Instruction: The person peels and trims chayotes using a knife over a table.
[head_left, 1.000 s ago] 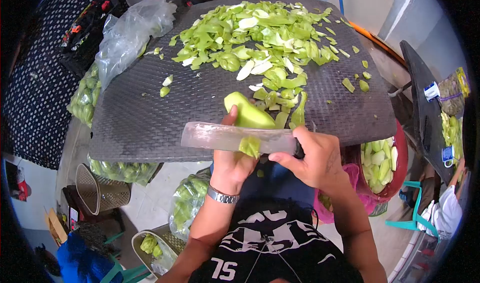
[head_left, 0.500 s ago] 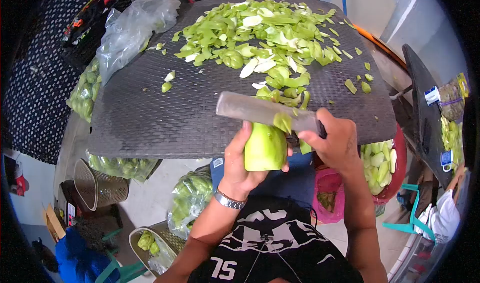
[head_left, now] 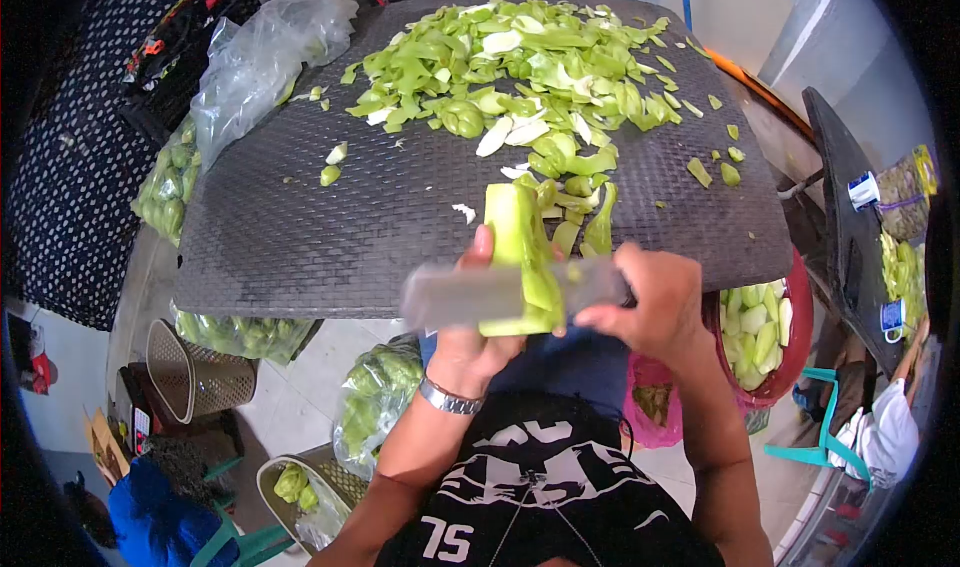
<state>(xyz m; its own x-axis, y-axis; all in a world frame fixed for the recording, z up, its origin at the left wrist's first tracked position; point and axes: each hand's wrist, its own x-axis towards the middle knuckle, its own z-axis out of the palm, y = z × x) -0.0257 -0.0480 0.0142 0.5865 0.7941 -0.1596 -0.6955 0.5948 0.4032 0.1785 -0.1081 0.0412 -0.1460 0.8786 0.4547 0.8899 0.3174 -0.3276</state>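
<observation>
My left hand (head_left: 472, 345), with a metal watch at the wrist, is closed around a pale green, partly peeled vegetable (head_left: 511, 229) at the table's near edge. A wide-bladed knife (head_left: 455, 295), blurred by motion, crosses in front of the vegetable, its blade pointing left. My right hand (head_left: 655, 297) grips the knife's handle. A strip of green peel (head_left: 541, 292) shows beside the blade. Behind my hands, a heap of green peelings (head_left: 540, 62) lies on the dark woven table (head_left: 330, 232).
A red tub (head_left: 797, 312) of peeled pieces stands below the table's right side, beside a pink bag (head_left: 648, 432). Bags of green vegetables (head_left: 375, 402) and baskets (head_left: 190, 372) are at the lower left. A person in white (head_left: 890, 432) is at the far right.
The vegetable has gone from slanted, to cut end toward me, to upright and lengthwise in my left hand. The knife has dropped lower across it, and a small white piece now lies on the table.
</observation>
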